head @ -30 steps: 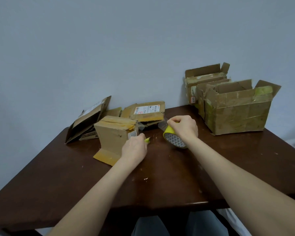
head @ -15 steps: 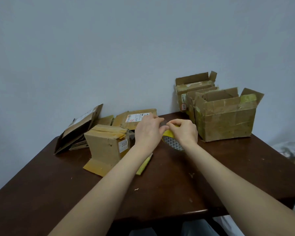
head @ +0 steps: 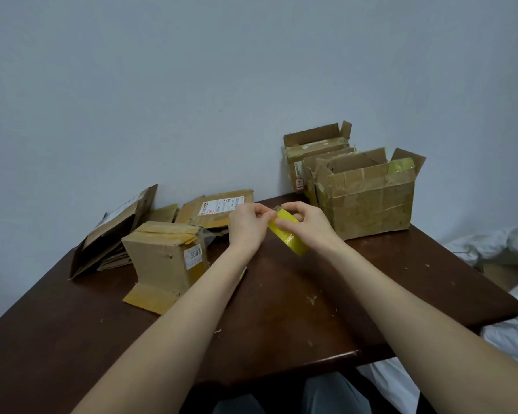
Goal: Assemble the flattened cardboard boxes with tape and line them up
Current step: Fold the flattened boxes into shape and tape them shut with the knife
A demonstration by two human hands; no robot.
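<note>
**Fig.: tape prep, head view.** Your R hand [head: 308, 225] has its grip closed on the yellow tape roll [head: 289, 239], fingers curled over the rim. Your L hand [head: 247, 225] pinches the roll's top edge w/ thumb and forefinger, prob. at the free end, though the end itself is too small to tell. The roll is held above the surface [head: 281, 309] near its ctr, between the half-built box [head: 162, 261] and the assembled boxes [head: 368, 201] at far R.

**Handling:** the roll is likely light and stiff, w/ a slick outer band. Hold it by the rim, as R does, and keep fingers off the sticky side. The thin film will prob. fold on itself, so pull it straight.

**Orientation:** the outer band faces you and runs diagonally from far L to near R. The core hole is not in view. The half-built box stands upright, taped end up, w/ one flap splayed flat toward you. Flat boxes [head: 219, 209] lie behind it.
</note>
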